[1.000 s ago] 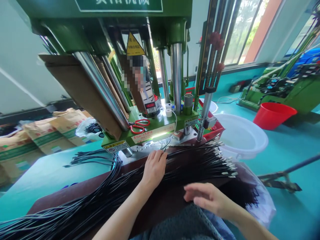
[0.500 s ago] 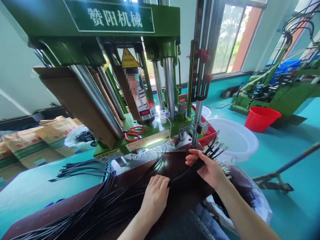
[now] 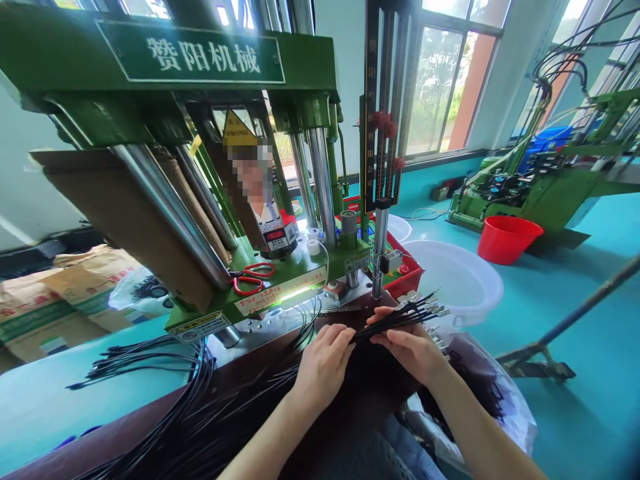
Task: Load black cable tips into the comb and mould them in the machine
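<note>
A bundle of black cables (image 3: 387, 324) with metal connector ends runs through both hands above the dark tabletop. My left hand (image 3: 327, 360) is closed round the bundle, its fingers pressed together. My right hand (image 3: 407, 340) cradles the same bundle near its connector ends, thumb and fingers around it. The connector tips (image 3: 425, 305) fan out past the right hand, towards the white tub. Many more black cables (image 3: 215, 420) trail leftward across the dark table (image 3: 150, 407), partly under my left arm.
Just ahead stands a green press (image 3: 210, 67) with steel columns and red-handled scissors (image 3: 253, 279) on its bed. To the right are a white tub (image 3: 450, 273), a red bucket (image 3: 507, 240) and a lined bag of cables (image 3: 500, 407). Paper sacks (image 3: 65, 300) stand left.
My left hand has moved right and up along the cables, closer to my right hand. The right hand has turned palm-up under the bundle, which now lies flatter. The camera view has shifted.
</note>
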Available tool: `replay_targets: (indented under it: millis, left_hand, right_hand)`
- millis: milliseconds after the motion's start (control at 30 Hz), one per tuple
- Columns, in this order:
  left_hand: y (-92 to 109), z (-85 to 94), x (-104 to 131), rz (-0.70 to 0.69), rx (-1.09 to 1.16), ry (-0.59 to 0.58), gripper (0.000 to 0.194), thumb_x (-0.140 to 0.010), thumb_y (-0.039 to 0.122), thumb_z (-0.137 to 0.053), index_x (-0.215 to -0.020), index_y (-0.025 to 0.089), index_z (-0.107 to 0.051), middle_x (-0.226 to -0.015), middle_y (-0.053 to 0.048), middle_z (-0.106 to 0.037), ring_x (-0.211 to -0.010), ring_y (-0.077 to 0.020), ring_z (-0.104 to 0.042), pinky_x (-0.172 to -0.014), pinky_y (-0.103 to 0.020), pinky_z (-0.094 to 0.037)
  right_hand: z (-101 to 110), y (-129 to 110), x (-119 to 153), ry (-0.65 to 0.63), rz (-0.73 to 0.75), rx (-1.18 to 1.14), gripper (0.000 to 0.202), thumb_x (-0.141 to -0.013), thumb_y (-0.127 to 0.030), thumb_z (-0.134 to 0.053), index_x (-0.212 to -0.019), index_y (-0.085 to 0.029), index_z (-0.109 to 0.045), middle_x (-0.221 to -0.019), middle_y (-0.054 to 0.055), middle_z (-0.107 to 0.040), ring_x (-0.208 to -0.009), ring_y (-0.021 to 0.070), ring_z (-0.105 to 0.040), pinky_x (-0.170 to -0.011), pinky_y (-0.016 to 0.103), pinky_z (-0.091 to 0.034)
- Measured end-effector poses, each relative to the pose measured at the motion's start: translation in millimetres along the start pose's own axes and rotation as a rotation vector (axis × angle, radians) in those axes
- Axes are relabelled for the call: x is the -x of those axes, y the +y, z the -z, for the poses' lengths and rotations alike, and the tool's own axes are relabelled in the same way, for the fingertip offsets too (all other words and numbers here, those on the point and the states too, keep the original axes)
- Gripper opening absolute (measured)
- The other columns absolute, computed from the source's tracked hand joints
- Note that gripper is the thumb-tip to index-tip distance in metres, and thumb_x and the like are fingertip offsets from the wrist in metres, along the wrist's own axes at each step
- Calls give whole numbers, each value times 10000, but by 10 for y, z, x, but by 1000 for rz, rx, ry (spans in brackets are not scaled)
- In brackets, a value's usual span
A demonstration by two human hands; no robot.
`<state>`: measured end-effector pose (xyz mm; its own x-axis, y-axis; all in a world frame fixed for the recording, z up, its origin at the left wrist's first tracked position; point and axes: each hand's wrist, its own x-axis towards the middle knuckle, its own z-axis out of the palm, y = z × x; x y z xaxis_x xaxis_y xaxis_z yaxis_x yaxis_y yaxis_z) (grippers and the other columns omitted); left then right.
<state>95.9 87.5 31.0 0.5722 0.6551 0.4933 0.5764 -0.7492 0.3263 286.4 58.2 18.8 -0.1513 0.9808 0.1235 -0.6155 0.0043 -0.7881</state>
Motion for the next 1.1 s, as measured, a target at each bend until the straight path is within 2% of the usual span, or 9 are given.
replay_targets:
  millis: [167, 300, 500, 633, 767, 833, 967, 1033, 1100]
  left_hand:
    - [-17, 160, -78, 37, 193, -113, 184, -878, 196, -399, -966, 179, -560, -936, -39, -581, -847, -135, -517, -765, -271, -423]
    - [-69, 152, -95, 21, 158, -62, 180, -871, 194, -419, -957, 175, -576, -972, -53, -559, -883, -130, -508, -785, -257, -429]
    - [-179, 62, -74, -140, -247, 43, 233, -879, 222, -406, -1057, 159, -541, -887, -68, -576, -797, -160, -510, -687, -286, -444]
    - [-222, 161, -103, -5, -38, 104, 215, -890, 235, -375, -976, 145, -549, -832, -58, -589, -788, -147, -538, -706, -263, -432]
    - [-247, 356, -169, 326, 343, -80, 269, -889, 334, -352, -900, 143, -542, -627, 3, -529, -551, -90, -480, -551, -205, -375]
    - [-249, 413, -194, 419, 460, -125, 280, -876, 360, -363, -896, 140, -534, -585, 20, -486, -504, -76, -425, -507, -192, -336]
    - [-206, 397, -201, 470, 574, -182, 265, -846, 366, -407, -892, 137, -534, -577, 29, -444, -497, -69, -374, -482, -185, -293]
    - [-171, 358, -189, 477, 625, -229, 263, -837, 364, -415, -888, 134, -533, -581, 29, -437, -492, -66, -359, -475, -185, -283]
    - [-143, 327, -175, 475, 650, -252, 261, -834, 362, -416, -888, 134, -531, -589, 26, -443, -490, -65, -357, -472, -185, -280]
  right_hand:
    - [43, 73, -68, -6, 19, 57, 178, -724, -128, -631, -892, -183, -609, -840, 3, -600, -715, 114, -564, -707, 253, -414]
    - [47, 116, -123, 74, 18, 117, 151, -707, -169, -659, -849, -167, -606, -726, -7, -587, -642, 105, -553, -634, 232, -398]
    - [55, 232, -193, 186, 8, 9, 201, -677, -217, -683, -856, -149, -623, -706, -4, -573, -555, 85, -517, -547, 223, -402]
    - [163, 257, -194, 253, -146, 135, 275, -681, -367, -683, -775, -118, -615, -674, 25, -604, -485, 85, -529, -480, 209, -424]
    - [280, 123, -122, -70, -544, 550, 622, -815, -585, -401, -532, -58, -575, -433, 77, -536, -273, 78, -424, -275, 155, -244]
    - [250, 36, -93, -246, -605, 626, 602, -846, -556, -368, -588, -62, -596, -453, 67, -553, -286, 68, -435, -289, 142, -256]
    - [-2, -32, -144, -271, -248, 280, 348, -814, -347, -554, -1108, -159, -563, -915, 97, -647, -762, 158, -625, -642, 268, -485]
    - [-132, -7, -218, -168, -91, 164, 324, -792, -281, -592, -1104, -197, -565, -1015, 86, -622, -860, 162, -600, -721, 301, -473]
    - [-209, 28, -292, -33, 3, 97, 176, -789, -272, -597, -935, -177, -626, -896, 66, -650, -743, 142, -605, -649, 273, -468]
